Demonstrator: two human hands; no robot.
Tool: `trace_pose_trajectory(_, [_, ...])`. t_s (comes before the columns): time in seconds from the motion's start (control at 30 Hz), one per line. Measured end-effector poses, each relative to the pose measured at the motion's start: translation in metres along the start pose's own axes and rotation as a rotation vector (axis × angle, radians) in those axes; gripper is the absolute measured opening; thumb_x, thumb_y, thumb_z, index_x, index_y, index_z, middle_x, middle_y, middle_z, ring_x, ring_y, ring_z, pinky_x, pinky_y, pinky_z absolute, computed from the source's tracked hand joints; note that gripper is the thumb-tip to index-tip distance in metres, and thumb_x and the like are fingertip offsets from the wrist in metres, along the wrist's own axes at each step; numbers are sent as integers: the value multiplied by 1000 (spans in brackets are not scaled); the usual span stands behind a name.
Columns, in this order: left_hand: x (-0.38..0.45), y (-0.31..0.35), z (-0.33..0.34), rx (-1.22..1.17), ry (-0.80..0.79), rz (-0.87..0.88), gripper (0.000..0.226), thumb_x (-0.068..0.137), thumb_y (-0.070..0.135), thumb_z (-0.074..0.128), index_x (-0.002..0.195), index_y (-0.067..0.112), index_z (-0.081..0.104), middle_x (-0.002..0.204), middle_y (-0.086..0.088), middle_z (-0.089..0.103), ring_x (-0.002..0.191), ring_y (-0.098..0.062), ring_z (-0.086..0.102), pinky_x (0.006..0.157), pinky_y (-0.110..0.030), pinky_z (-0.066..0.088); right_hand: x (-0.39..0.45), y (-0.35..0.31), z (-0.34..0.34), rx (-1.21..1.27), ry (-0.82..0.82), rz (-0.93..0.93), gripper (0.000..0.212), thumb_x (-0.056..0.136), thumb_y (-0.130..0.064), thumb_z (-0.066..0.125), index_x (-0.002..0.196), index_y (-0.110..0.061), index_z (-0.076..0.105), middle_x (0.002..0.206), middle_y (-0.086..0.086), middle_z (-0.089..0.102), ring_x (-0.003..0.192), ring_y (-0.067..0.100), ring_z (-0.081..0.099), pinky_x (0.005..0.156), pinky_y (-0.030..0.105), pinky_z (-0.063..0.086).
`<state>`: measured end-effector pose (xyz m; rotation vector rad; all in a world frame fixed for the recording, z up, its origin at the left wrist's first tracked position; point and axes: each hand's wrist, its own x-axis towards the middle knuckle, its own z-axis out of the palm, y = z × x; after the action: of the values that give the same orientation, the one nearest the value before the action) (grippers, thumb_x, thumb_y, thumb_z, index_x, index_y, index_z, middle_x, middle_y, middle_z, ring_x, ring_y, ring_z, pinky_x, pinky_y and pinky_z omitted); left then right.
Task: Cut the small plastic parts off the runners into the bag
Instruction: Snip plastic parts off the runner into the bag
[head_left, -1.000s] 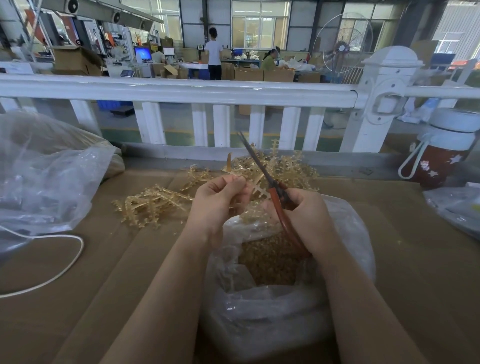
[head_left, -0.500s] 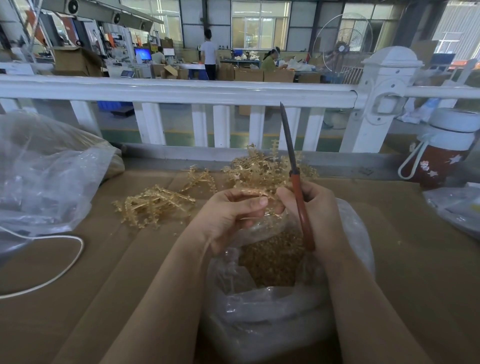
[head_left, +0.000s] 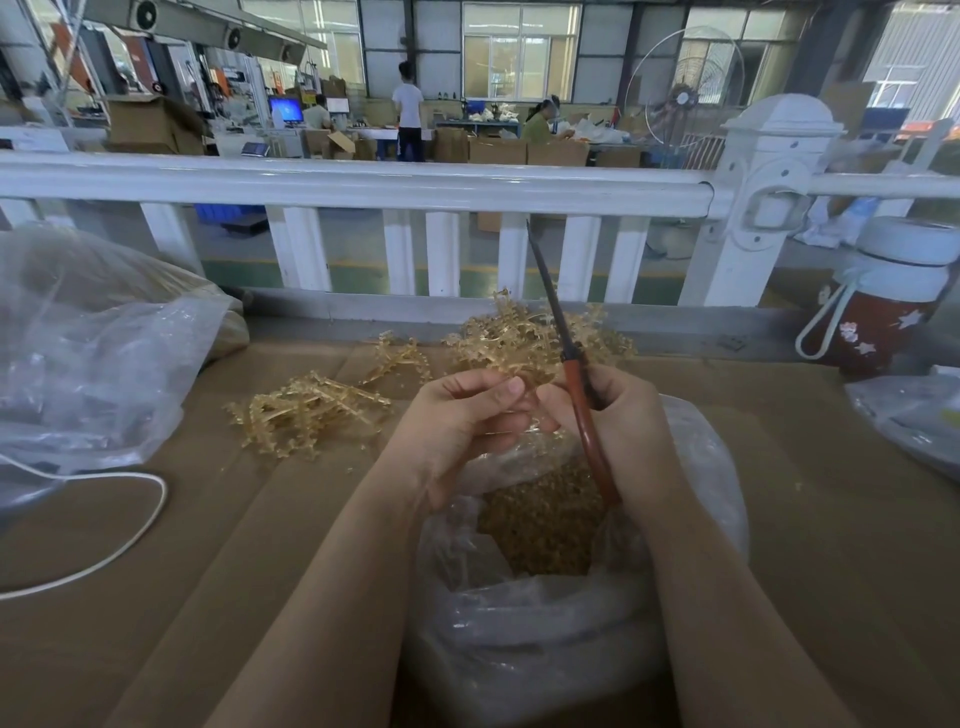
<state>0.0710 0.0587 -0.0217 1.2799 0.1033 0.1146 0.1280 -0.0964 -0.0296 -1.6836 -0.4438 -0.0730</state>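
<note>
L hand (head_left: 457, 415) pinching a runner (head_left: 524, 410) over the bag (head_left: 571, 597), R hand (head_left: 618, 415) wrapped round shut scissors (head_left: 563, 343) w/ tip up, so imo bits could ping past the bag.

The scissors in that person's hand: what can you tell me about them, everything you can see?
The scissors have long, thin dark blades that look like metal, closed together and pointing up and away, leaning slightly left. The handle looks like reddish-brown plastic, its loop running down through the right hand, which grips it. They are held just above the open mouth of the clear plastic bag, beside the left hand. The tip shows against the white railing.
</note>
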Motion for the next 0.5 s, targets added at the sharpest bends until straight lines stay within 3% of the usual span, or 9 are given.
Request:
trace_pose_trajectory(0.13, [2, -2, 0, 16, 25, 18, 9, 85, 21, 71, 91, 14, 73, 83, -3, 74, 72, -14, 70, 60, -22, 54, 1, 2, -1, -40, 0, -16, 9, 85, -21, 82, 79, -19, 74, 73, 5, 73, 67, 19, 67, 69, 45, 59])
trace_pose_trajectory(0.27, [3, -2, 2, 18, 35, 38, 39, 67, 18, 80, 101, 2, 70, 88, -10, 74, 72, -14, 71, 62, -22, 56, 5, 8, 0, -76, 1, -33, 13, 83, -24, 83, 76, -23, 73, 71, -2, 73, 66, 10, 67, 65, 28, 51])
trace_pose_trajectory(0.4, [5, -4, 1, -21, 91, 74, 23, 69, 7, 78, 90, 4, 72, 79, -10, 75, 70, -14, 72, 64, -21, 56, 5, 13, 0, -115, -19, -66, 15, 81, -27, 85, 75, -31, 72, 71, -11, 72, 63, -2, 64, 57, 12, 47])
trace_pose_trajectory(0.5, [6, -3, -3, -84, 132, 126, 29, 67, 10, 78, 95, 5, 74, 80, -10, 75, 70, -14, 71, 70, -23, 57, 4, 11, 0, -151, -10, -75, 19, 69, -54, 84, 79, -44, 72, 77, -20, 72, 71, -3, 67, 61, 17, 48])
